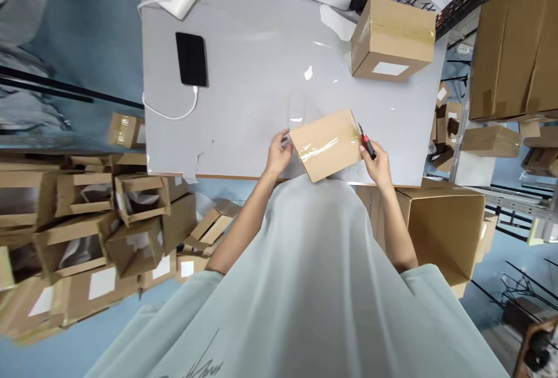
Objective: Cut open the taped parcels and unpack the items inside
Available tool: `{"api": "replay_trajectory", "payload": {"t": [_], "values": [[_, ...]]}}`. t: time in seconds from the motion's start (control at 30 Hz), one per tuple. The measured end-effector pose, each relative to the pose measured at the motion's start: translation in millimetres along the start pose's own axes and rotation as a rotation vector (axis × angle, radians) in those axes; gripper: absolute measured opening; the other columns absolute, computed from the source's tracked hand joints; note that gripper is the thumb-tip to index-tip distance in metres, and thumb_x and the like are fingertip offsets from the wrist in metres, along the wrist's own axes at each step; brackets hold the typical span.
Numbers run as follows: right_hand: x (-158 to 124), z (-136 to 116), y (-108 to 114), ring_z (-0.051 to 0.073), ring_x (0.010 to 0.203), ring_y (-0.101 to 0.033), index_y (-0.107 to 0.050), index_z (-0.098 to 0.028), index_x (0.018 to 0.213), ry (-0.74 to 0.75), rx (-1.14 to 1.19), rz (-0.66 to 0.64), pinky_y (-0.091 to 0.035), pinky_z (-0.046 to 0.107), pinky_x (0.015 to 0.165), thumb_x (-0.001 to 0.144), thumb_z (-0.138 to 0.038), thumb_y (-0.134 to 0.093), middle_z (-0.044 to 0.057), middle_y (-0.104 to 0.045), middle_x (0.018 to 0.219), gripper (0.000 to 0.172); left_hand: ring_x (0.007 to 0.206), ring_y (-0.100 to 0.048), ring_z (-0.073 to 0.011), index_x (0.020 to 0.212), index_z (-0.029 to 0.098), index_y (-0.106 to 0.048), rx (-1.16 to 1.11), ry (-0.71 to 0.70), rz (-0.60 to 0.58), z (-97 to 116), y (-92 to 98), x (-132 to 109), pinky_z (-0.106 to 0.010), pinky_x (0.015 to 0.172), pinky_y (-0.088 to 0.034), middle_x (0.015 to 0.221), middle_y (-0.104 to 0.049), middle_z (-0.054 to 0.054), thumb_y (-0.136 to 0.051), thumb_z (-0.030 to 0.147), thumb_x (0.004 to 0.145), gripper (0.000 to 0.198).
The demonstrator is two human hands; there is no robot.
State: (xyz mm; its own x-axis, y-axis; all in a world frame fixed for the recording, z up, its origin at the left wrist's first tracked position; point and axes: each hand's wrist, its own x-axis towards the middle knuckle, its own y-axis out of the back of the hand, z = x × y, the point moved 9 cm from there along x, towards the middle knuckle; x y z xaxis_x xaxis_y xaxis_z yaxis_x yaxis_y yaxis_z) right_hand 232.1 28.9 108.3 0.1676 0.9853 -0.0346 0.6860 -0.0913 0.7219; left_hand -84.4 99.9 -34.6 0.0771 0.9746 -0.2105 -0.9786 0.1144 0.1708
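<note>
At table edge, taped box (328, 143) partly behind shirt, left hand (279, 154) grip unclear, right hand (378, 163) pinching red cutter (367, 143)

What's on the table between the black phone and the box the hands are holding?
In the head view, only bare grey table lies between the black phone and the held box; the white cable curves away below the phone.
</note>
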Motion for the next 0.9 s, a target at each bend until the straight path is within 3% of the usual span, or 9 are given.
{"api": "replay_trajectory", "payload": {"t": [0.1, 0.2, 0.27, 0.37, 0.53, 0.67, 0.9], "values": [[-9, -10, 0, 0.029, 0.124, -0.072, -0.075, -0.021, 0.151, -0.007, -0.105, 0.044, -0.059, 0.046, 0.110, 0.114, -0.048, -0.051, 0.016, -0.077, 0.130, 0.052, 0.128, -0.077, -0.0295, 0.129, 0.024, -0.078, -0.028, -0.094, 0.049, 43, 33.4, 2, -0.049, 0.114, -0.065, 0.140, -0.080, -0.013, -0.064, 0.062, 0.107, 0.047], [-20, -26, 15, 0.029, 0.115, -0.075, -0.073, -0.020, 0.156, -0.046, -0.267, 0.133, -0.062, 0.047, 0.104, 0.114, -0.047, -0.050, 0.015, -0.073, 0.125, 0.054, 0.118, -0.081, -0.0286, 0.117, 0.024, -0.082, 0.022, -0.175, -0.027, 85, 40.9, -1, -0.047, 0.111, -0.068, 0.127, -0.084, -0.009, -0.078, 0.061, 0.099, 0.041], [-29, -46, 18, 0.030, 0.109, -0.076, -0.070, -0.022, 0.160, -0.051, -0.339, 0.115, -0.064, 0.047, 0.100, 0.116, -0.047, -0.047, 0.015, -0.074, 0.123, 0.055, 0.114, -0.082, -0.0289, 0.114, 0.024, -0.083, 0.054, -0.175, -0.075, 99, 39.3, -3, -0.048, 0.110, -0.069, 0.122, -0.085, -0.008, -0.085, 0.059, 0.094, 0.041], [-43, -83, -2, 0.031, 0.112, -0.079, -0.067, -0.024, 0.164, -0.020, -0.326, -0.089, -0.065, 0.045, 0.100, 0.120, -0.048, -0.043, 0.014, -0.081, 0.126, 0.055, 0.113, -0.082, -0.0287, 0.114, 0.023, -0.083, 0.045, -0.155, -0.100, 102, 37.4, -5, -0.048, 0.109, -0.069, 0.123, -0.085, -0.008, -0.086, 0.056, 0.093, 0.039], [-62, -135, -57, 0.031, 0.138, -0.077, -0.058, -0.029, 0.172, 0.009, -0.221, -0.390, -0.064, 0.043, 0.112, 0.120, -0.041, -0.047, 0.009, -0.076, 0.157, 0.055, 0.114, -0.082, -0.0279, 0.116, 0.022, -0.082, 0.018, -0.182, -0.066, 100, 38.2, -11, -0.048, 0.112, -0.068, 0.127, -0.083, -0.008, -0.082, 0.049, 0.097, 0.034], [-62, -150, -78, 0.030, 0.145, -0.074, -0.046, -0.027, 0.179, 0.010, -0.270, -0.459, -0.064, 0.044, 0.115, 0.118, -0.031, -0.042, 0.009, -0.071, 0.165, 0.061, 0.116, -0.080, -0.0285, 0.117, 0.021, -0.082, -0.001, -0.184, -0.068, 100, 36.8, -13, -0.050, 0.113, -0.067, 0.125, -0.081, -0.007, -0.082, 0.047, 0.098, 0.032], [-63, -162, -83, 0.032, 0.135, -0.078, -0.037, -0.028, 0.184, 0.008, -0.435, -0.504, -0.065, 0.046, 0.109, 0.118, -0.028, -0.036, 0.011, -0.076, 0.156, 0.066, 0.118, -0.079, -0.0290, 0.116, 0.023, -0.083, -0.040, -0.184, -0.089, 97, 34.3, -10, -0.053, 0.115, -0.067, 0.122, -0.079, -0.005, -0.083, 0.039, 0.096, 0.025]]}}
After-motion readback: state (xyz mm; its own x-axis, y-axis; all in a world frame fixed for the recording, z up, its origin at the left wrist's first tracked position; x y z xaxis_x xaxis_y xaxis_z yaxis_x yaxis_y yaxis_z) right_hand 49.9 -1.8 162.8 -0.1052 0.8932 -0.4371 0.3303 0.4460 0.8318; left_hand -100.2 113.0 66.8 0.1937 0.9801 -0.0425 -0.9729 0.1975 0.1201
